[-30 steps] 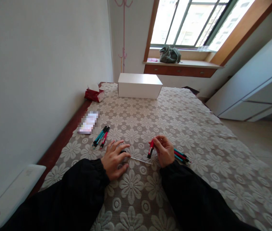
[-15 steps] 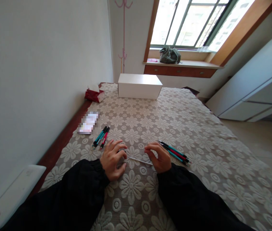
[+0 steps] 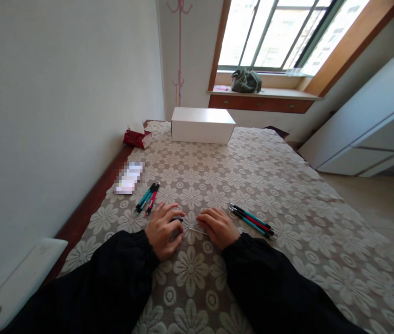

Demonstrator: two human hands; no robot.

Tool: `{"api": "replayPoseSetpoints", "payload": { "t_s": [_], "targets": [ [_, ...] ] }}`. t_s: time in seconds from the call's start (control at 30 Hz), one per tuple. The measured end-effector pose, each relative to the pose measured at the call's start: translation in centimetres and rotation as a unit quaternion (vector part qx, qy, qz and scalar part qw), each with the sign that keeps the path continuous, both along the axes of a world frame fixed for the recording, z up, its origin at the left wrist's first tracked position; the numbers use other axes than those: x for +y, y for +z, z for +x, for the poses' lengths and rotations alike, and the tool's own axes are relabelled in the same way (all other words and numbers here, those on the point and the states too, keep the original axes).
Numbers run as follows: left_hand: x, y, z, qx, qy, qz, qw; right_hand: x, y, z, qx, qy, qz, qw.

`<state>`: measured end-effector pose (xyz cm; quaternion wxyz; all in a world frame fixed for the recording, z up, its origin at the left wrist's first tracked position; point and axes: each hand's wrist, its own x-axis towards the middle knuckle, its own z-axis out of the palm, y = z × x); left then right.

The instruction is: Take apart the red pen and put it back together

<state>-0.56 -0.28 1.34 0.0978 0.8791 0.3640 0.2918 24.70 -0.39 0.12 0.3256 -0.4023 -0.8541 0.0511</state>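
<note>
My left hand (image 3: 164, 233) rests on the patterned cloth with its fingers curled round a small black piece (image 3: 177, 219), mostly hidden, perhaps part of a pen. To its right, my right hand (image 3: 218, 227) is lowered to the cloth, fingers bent and pressed together; what lies under the fingertips is hidden. Between the hands lies a thin whitish rod (image 3: 197, 230), its right end covered by my right hand. Several pens (image 3: 252, 221) in teal, red and black lie right of my right hand. More such pens (image 3: 144, 198) lie beyond my left hand.
A phone with a blurred screen (image 3: 129, 178) lies at the left edge of the cloth (image 3: 197, 174). Farther back are a red tissue pack (image 3: 137, 138) and a long white box (image 3: 202, 130). A wall runs along the left, with a white device (image 3: 22, 283) near my left sleeve.
My right hand has moved left and down to the cloth, now covering the right end of the rod. My left hand stays nearly in place.
</note>
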Motion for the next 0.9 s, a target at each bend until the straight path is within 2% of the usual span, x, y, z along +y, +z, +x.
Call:
{"api": "replayPoseSetpoints", "payload": {
  "t_s": [0.17,0.4,0.9],
  "targets": [
    [0.0,0.0,0.0,-0.009,0.014,0.007,1.000,-0.2,0.1,0.0,-0.023,-0.019,-0.007,1.000],
    [0.2,-0.1,0.0,-0.013,0.030,0.019,0.999,-0.6,0.8,-0.3,-0.019,0.025,0.016,0.999],
    [0.4,-0.7,-0.1,-0.010,0.012,0.016,1.000,-0.6,0.9,-0.7,-0.022,0.054,0.046,0.997]
  ]
}}
